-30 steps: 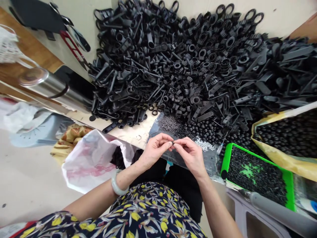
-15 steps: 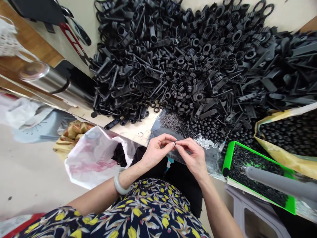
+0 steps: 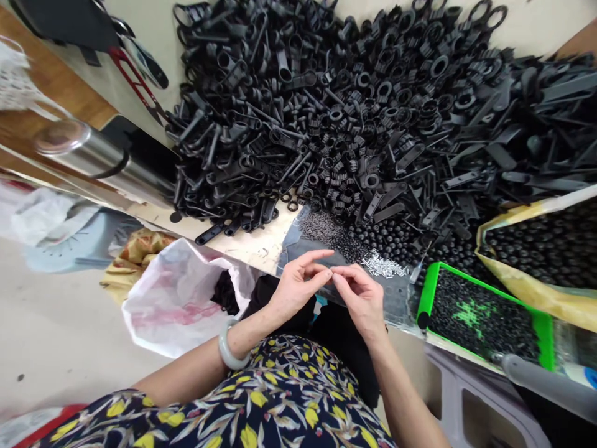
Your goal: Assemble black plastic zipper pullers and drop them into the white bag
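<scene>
Now the left hand [image 3: 298, 283] has its index finger stretched straighter, apart from the thumb, where half a second ago it curved more. Its thumb meets another finger close to the pinched fingertips of the right hand [image 3: 362, 295]; I cannot tell what they grip, if anything, any piece between them being too small to make out. Just beyond the right hand, white pins [image 3: 385, 264] lie on the dark mat [image 3: 398, 302] as before, black beads [image 3: 394, 238] farther off. At right, the grey tube [image 3: 550, 382] no longer covers the green bits [image 3: 469, 314] in the tray [image 3: 427, 295].
</scene>
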Motion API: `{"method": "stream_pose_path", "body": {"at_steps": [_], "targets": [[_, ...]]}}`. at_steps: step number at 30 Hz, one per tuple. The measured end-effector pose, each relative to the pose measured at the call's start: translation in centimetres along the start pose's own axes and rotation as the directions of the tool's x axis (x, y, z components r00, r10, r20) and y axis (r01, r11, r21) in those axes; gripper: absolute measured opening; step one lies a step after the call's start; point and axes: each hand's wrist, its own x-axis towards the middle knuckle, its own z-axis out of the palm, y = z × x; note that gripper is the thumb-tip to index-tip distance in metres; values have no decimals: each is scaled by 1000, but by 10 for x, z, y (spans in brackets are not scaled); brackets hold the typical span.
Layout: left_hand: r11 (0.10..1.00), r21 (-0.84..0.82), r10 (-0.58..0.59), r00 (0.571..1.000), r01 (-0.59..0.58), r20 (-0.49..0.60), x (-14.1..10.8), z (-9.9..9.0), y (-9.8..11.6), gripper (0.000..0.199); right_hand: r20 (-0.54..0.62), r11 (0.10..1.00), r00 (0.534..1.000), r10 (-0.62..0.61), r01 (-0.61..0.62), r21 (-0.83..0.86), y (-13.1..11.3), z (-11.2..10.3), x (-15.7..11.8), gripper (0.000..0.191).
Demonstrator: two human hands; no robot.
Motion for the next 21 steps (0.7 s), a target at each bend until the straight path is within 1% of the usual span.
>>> {"method": "stream_pose_path", "body": {"at_steps": [3, 5, 7, 11, 16, 21], "targets": [[996, -90, -21, 998, 17, -55, 2, 5, 0, 45, -10, 997, 999, -48, 47, -56, -2, 1, -1, 15], [990, -141, -46, 993, 30, -108, 4, 8, -1, 39, -27, 988, 994, -109, 105, -113, -3, 3, -2, 20], [982, -182, -79, 987, 53, -139, 5, 11, -1, 35, -44, 969, 982, -183, 172, -174, -4, 4, -1, 24], [967, -229, -140, 982, 109, -125, 3, 12, 0, 37, -33, 921, 959, -282, 261, -288, -3, 4, 0, 22], [971, -200, -153, 981, 128, -116, 2, 10, 2, 41, 19, 864, 948, -319, 299, -404, -2, 1, 3, 18], [980, -144, -154, 982, 138, -112, 3, 8, -1, 39, 90, 839, 941, -327, 333, -430, -6, -4, 6, 13]]}}
